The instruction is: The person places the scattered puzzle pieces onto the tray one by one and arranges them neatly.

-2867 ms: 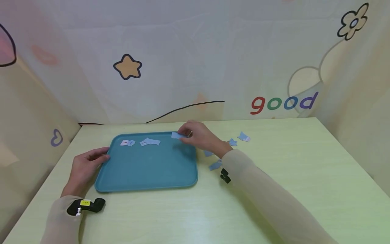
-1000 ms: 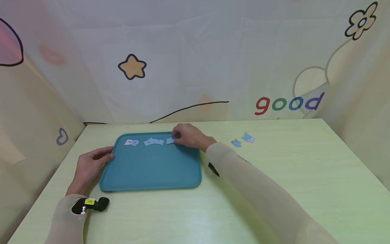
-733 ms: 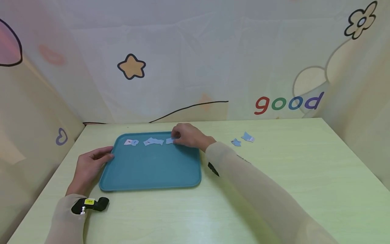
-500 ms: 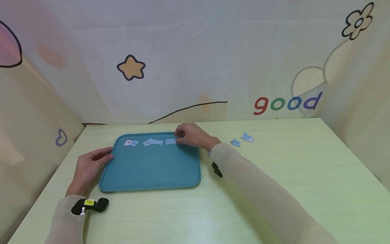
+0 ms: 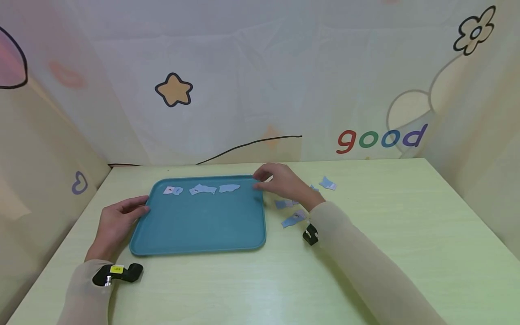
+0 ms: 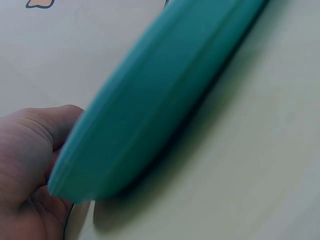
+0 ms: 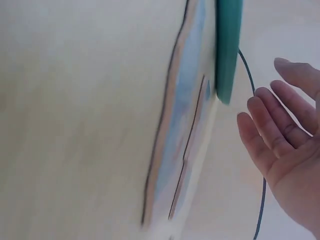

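Note:
A teal tray (image 5: pixel 199 221) lies on the table, and my left hand (image 5: pixel 115 225) holds its left rim between thumb and fingers. Along the tray's far side sit three torn-looking blue paper pieces in a row: a left piece (image 5: pixel 173 190), a middle piece (image 5: pixel 202 189) and a right piece (image 5: pixel 229 188). My right hand (image 5: pixel 286 183) hovers by the tray's far right corner, holding nothing. In the right wrist view its fingers (image 7: pixel 270 130) are loosely bent and apart from the tray's edge (image 7: pixel 227 55).
Right of the tray several more paper pieces lie on the table, including a long piece (image 5: pixel 293 219), a piece beside the tray (image 5: pixel 283 204) and a far piece (image 5: pixel 327 183). A printed curtain (image 5: pixel 243 90) hangs behind the table.
My right hand has let go of the right-hand paper piece and drawn back to the right, uncovering pieces beside the tray. My left hand stays at the tray's rim.

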A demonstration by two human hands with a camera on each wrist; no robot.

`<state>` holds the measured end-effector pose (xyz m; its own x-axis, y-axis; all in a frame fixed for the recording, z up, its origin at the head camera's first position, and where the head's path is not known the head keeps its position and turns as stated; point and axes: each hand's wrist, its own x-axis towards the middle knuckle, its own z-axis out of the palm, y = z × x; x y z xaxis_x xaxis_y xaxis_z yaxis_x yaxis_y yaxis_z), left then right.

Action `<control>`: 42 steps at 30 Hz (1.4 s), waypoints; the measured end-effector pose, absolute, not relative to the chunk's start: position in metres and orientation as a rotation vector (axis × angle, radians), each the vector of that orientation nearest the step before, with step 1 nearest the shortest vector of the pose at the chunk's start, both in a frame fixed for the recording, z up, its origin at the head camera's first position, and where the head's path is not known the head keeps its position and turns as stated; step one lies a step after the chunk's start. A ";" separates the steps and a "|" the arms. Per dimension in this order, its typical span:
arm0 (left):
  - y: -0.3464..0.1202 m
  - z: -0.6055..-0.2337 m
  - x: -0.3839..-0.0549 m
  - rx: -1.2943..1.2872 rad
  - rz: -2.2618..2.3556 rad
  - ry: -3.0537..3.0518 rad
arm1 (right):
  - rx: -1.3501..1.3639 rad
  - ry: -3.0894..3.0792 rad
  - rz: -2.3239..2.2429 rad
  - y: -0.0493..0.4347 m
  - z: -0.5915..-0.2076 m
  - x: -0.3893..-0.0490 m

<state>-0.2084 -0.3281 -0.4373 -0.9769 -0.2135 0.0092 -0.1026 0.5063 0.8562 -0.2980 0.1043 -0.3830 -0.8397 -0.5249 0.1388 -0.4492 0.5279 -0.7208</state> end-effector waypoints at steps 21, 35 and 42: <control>-0.327 -0.434 -0.211 0.278 -1.462 -2.638 | -0.763 2.695 -1.209 0.170 -0.374 -0.264; -0.327 -0.437 -0.211 0.305 -1.451 -2.660 | -0.815 2.588 -1.115 0.191 -0.376 -0.251; -0.329 -0.437 -0.211 0.299 -1.447 -2.655 | -0.828 2.555 -1.008 0.197 -0.373 -0.250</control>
<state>-0.2105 -0.3290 -0.4369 -0.9754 -0.2203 -0.0037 -0.1226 0.5284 0.8401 -0.2501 0.1968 -0.3734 -0.7995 -0.5992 -0.0414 -0.4096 0.5943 -0.6921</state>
